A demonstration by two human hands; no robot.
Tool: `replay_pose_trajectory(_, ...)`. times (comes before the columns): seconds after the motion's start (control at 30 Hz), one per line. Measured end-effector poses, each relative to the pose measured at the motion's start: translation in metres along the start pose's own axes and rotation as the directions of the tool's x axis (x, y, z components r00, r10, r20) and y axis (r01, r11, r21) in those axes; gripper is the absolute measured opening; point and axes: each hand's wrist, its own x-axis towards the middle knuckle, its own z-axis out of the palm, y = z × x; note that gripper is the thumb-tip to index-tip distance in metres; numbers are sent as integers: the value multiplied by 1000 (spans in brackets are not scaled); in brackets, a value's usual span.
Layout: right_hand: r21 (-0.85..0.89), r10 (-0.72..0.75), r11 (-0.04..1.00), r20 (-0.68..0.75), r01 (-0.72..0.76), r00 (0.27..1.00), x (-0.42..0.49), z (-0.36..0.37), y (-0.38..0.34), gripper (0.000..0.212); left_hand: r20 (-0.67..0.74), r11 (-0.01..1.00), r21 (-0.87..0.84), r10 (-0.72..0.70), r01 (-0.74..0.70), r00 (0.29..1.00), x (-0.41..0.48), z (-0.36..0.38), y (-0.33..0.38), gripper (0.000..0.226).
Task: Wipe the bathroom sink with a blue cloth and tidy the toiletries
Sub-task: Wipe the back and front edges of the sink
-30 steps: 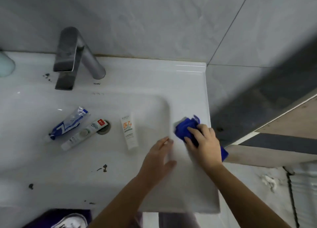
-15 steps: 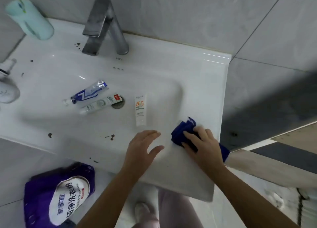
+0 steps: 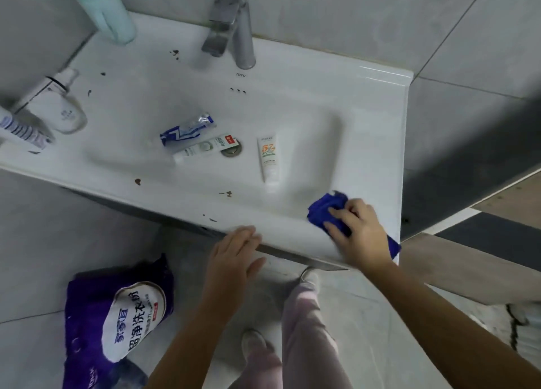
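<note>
tubes [image 3: 202, 150] crowd basin [image 3: 307, 142] centre, faucet [image 3: 234, 31] behind

We work in dim, even, bluish light, and no lamp is in view. A thin streak of glare lies on the back right rim of the sink [image 3: 380, 71]. A dark, soft-edged band [image 3: 468, 160] crosses the wall [image 3: 351, 13] at the right. Motion blur softens everything: the left hand [image 3: 234, 259] smears at its fingertips, and the right hand [image 3: 361, 236] on the blue cloth [image 3: 325, 210] looks soft-edged. The wide lens bends the sink's front edge and tilts the tile seams.
</note>
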Motion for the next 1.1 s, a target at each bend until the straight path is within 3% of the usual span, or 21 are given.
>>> replay_pose_trajectory(0.07,-2,241,970,-126,-244,962,24,3,-1,27,9,1000,-2,16,-16,1000,2,-4,-2,42)
replay_pose_trajectory(0.1,6,286,957,-157,-289,945,21,8,-13,26,17,1000,-1,20,-20,1000,2,-5,-3,43)
replay_pose_trajectory(0.13,3,255,966,-148,-258,956,9,15,-30,26,24,1000,-8,27,-27,999,2,-6,-3,44)
replay_pose_trajectory(0.23,18,-56,998,15,55,998,-35,25,-51,26,27,999,-20,35,-35,999,-1,-6,-6,46)
replay_pose_trajectory(0.3,16,-96,995,45,96,994,-24,13,-26,25,18,999,-10,43,-43,999,-1,-5,-5,48)
replay_pose_trajectory(0.37,-60,106,992,-67,-110,992,4,-2,5,28,8,999,-6,46,-46,999,-2,-4,-4,47)
replay_pose_trajectory(0.43,-67,308,943,-183,-325,933,9,-5,10,28,-1,999,-7,33,-33,999,-1,-3,-4,46)
replay_pose_trajectory(0.47,-48,303,947,-183,-317,935,-1,-2,-1,27,-6,999,-21,27,-27,1000,-1,-1,-3,45)
replay_pose_trajectory(0.57,-8,24,1000,-48,-25,999,-54,9,-26,26,-43,998,-60,-15,13,999,-1,3,0,42)
replay_pose_trajectory(0.67,-7,-108,994,53,108,993,-38,-12,7,26,-97,999,-18,-41,39,994,6,4,7,41)
replay_pose_trajectory(0.7,-54,-69,996,10,69,998,-16,-17,25,26,-111,999,-8,-32,31,993,9,5,9,41)
replay_pose_trajectory(0.8,-98,264,954,-166,-283,950,46,-25,64,30,-127,999,-32,-9,4,992,27,10,17,41)
replay_pose_trajectory(0.83,-107,283,946,-191,-306,940,47,-23,65,30,-128,998,-56,-2,-5,992,35,13,22,41)
replay_pose_trajectory(1.0,-69,-79,995,-46,76,996,-15,-23,51,34,-8,991,-136,15,-16,1000,97,30,56,44)
replay_pose_trajectory(1.1,-70,-162,985,-63,157,985,44,-25,83,33,47,984,-176,36,-27,998,149,43,68,48)
